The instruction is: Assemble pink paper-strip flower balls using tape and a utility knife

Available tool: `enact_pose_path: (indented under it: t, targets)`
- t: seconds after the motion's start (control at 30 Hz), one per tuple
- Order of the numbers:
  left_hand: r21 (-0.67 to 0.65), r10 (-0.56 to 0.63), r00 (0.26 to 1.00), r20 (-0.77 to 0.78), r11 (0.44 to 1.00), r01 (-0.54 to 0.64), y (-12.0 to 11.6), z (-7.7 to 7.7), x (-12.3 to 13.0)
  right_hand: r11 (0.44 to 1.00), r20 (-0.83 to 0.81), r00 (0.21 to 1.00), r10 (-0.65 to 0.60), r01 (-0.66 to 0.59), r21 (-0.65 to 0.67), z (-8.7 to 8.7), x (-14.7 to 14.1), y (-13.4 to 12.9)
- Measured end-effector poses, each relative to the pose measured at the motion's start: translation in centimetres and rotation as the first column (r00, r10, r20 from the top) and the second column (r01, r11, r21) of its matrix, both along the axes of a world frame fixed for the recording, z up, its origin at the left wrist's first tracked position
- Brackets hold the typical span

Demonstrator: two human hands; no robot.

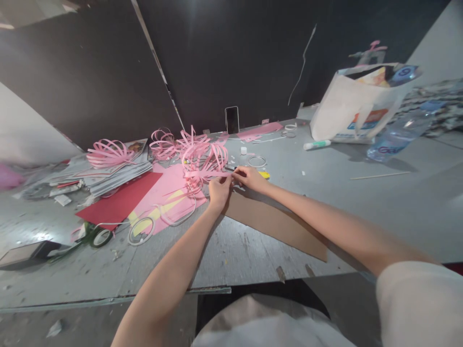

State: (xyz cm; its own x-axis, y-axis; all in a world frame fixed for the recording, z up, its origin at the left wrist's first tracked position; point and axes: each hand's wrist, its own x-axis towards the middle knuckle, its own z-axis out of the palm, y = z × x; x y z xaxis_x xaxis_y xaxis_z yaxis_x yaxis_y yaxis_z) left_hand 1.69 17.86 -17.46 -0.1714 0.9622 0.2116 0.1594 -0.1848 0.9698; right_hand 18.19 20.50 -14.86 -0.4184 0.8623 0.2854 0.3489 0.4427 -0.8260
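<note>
My left hand (pixel 219 193) is closed on the end of a pink paper strip (pixel 208 174), above the table's middle. My right hand (pixel 251 178) pinches close beside it, its fingertips meeting the left ones at the strip's tip. Whether a second small thing sits between the right fingers is too small to tell. Looped pink paper strips (pixel 193 144) lie bunched just beyond and to the left of my hands. Under my right forearm rests a brown cardboard piece (pixel 275 219). A yellow object (pixel 264 175), partly hidden, lies behind my right hand.
A phone (pixel 232 120) leans upright against the dark wall. At left are red paper (pixel 121 200), green-handled scissors (pixel 92 235), a cable (pixel 141 231) and stacked papers (pixel 119 176). A glue stick (pixel 317 145), a white bag (pixel 356 108) and a plastic bottle (pixel 401 132) stand or lie at right.
</note>
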Motion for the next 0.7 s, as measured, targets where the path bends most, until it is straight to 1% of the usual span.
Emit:
enact_pose_path:
  t: [0.17,0.4,0.57,0.7]
  targets:
    - [0.002,-0.001,1.000,-0.017,1.000,0.001,-0.16,0.24,0.06,1.000,0.007,1.000,0.006,-0.006,0.000,0.03,-0.01,-0.05]
    - [-0.019,0.003,1.000,0.028,1.000,-0.003,-0.54,0.76,0.28,1.000,-0.008,1.000,-0.004,0.004,0.001,-0.01,0.04,-0.07]
    - [-0.004,0.020,0.999,-0.045,1.000,-0.020,-0.33,0.46,0.17,1.000,-0.015,1.000,-0.002,0.002,0.016,-0.19,0.10,0.00]
    - [-0.004,0.023,0.998,-0.059,1.000,-0.023,-0.25,0.31,0.14,1.000,-0.017,1.000,0.000,0.000,0.023,-0.07,0.06,-0.13]
